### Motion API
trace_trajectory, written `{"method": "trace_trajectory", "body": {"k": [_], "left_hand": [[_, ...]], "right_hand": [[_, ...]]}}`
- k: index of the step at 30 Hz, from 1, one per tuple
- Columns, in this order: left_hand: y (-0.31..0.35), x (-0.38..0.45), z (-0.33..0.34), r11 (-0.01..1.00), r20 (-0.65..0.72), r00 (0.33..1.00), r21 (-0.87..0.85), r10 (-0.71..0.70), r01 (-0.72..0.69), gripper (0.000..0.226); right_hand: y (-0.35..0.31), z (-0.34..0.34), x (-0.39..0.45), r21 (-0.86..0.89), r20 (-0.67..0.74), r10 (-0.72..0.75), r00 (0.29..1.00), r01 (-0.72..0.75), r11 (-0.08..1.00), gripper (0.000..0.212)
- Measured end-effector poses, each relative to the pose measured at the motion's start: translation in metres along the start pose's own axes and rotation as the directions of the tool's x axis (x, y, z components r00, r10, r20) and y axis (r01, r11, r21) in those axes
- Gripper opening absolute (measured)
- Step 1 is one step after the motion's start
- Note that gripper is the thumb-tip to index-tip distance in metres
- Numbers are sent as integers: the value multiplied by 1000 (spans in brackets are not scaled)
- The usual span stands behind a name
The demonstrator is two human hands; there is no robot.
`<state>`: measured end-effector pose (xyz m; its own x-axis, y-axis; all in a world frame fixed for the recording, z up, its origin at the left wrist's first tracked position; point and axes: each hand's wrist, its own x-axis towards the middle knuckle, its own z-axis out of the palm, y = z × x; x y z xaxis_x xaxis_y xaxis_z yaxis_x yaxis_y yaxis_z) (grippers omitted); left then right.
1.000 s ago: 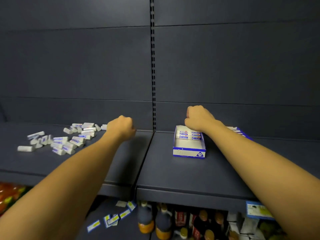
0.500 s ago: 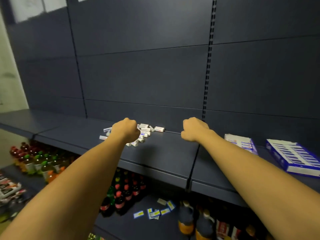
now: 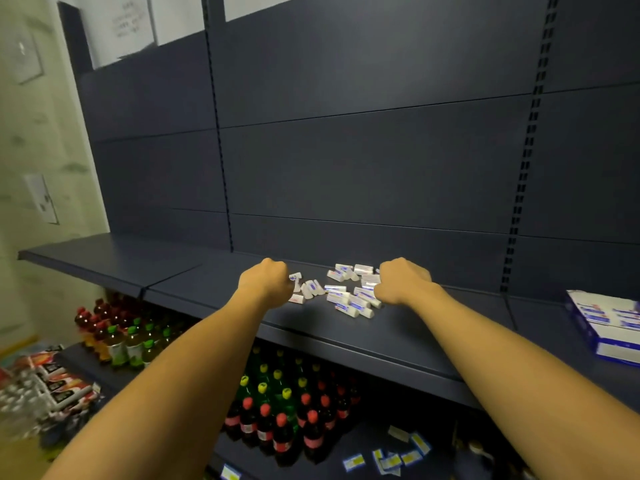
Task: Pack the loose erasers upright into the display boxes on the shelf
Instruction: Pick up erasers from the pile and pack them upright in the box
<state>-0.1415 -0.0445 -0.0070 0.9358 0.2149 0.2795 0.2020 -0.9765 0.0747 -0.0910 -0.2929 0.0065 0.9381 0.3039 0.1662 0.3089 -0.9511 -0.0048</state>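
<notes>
Dark shelf [image 3: 346, 334]: both my hands have swung left from the box [image 3: 602, 323] at the right edge to flank the erasers [image 3: 349, 299], left hand [image 3: 266, 284] and right hand [image 3: 401, 282] with fingers curled under, their grasp hidden; more erasers come next.

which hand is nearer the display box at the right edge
Right. The right hand is at the right side of the loose erasers, between them and the display box; the left hand sits beyond the pile's left side.

Matt, smooth dark-blue painted metal shelf [image 3: 346, 327] fills mid-frame. White erasers [image 3: 349, 299] in glossy printed paper sleeves lie at centre. Blue-and-white cardboard display box [image 3: 609, 337], far right, looks slightly glossy.
</notes>
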Motion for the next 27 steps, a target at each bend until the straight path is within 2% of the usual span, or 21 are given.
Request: {"method": "trace_trajectory", "body": {"k": [5,11,15,23,27], "left_hand": [[-33,24,16,1000,23,1000,-11,4,-4,23],[-56,70,38,999,43,999,-25,32,-31,18],[-64,108,50,997,63,995,-20,72,-71,18],[-65,176,85,983,104,984,-125,145,-132,32],[-73,200,105,953,94,962,-195,255,-233,16]], "right_hand": [[-27,3,28,-1,2,9,1000,-9,1000,7],[-54,7,74,10,-22,-4,1000,4,1000,15],[-62,11,111,26,-43,-14,999,15,1000,6],[-64,21,182,194,-59,11,998,1,981,21],[-68,36,194,283,-61,10,998,7,959,21]]}}
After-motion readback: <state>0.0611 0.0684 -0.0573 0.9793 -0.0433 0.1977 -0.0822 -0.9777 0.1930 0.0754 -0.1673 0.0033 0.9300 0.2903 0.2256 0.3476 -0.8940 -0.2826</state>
